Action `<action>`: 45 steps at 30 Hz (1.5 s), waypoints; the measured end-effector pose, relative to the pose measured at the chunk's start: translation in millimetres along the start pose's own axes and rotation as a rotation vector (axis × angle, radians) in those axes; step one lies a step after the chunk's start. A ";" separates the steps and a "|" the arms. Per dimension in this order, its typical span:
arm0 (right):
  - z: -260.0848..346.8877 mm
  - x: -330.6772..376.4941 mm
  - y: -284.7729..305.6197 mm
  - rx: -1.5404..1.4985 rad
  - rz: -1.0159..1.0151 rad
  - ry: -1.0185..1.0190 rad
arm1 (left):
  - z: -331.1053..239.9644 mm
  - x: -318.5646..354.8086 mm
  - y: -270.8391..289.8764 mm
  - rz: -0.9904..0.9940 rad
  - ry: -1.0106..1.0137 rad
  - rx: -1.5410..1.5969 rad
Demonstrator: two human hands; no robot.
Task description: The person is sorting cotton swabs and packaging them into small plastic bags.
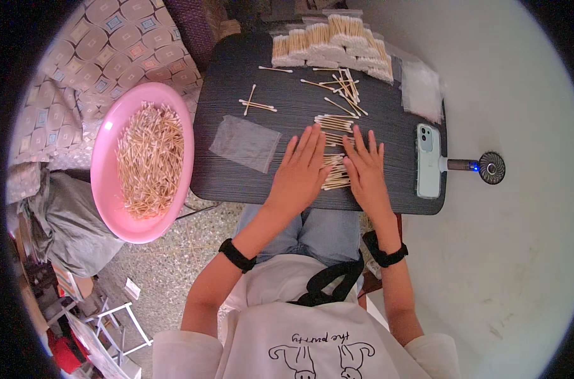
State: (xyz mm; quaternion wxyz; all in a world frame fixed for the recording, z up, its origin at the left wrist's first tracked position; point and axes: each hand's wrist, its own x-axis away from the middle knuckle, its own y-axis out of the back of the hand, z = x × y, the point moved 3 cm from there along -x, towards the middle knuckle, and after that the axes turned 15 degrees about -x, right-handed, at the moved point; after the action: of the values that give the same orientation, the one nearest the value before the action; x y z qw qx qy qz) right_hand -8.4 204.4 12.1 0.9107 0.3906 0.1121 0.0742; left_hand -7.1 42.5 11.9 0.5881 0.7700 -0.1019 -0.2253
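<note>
My left hand and my right hand lie flat on the black table, fingers stretched out and pointing away from me. Between them runs a column of cotton swabs, laid crosswise in rough rows. My fingers touch or partly cover the ends of the swabs on both sides, hiding some of them. Neither hand grips anything. Just beyond my fingertips is a scattered group of loose swabs. A flat clear plastic bag rests to the left of my left hand.
Bags packed with swabs are piled at the table's far edge. Flat clear bags lie at the far right, near a phone and a small fan. A pink basin full of swabs stands left; the wall is right.
</note>
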 end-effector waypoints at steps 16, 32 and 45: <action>-3.4 4.9 -5.1 0.183 0.017 0.037 | -4.4 18.8 0.7 0.084 -0.068 -0.109; 5.0 31.2 -2.7 0.237 0.049 0.054 | -13.7 6.2 -10.1 -0.011 -0.063 -0.166; 12.4 14.3 -1.3 0.111 -0.027 0.067 | -12.9 26.3 -1.8 0.067 -0.098 -0.220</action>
State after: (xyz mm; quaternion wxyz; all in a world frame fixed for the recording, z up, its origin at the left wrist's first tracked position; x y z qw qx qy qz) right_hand 8.7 198.2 17.3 0.8844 0.4361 0.1519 0.0684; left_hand 21.7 43.0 6.9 0.6707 0.6849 -0.1311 -0.2527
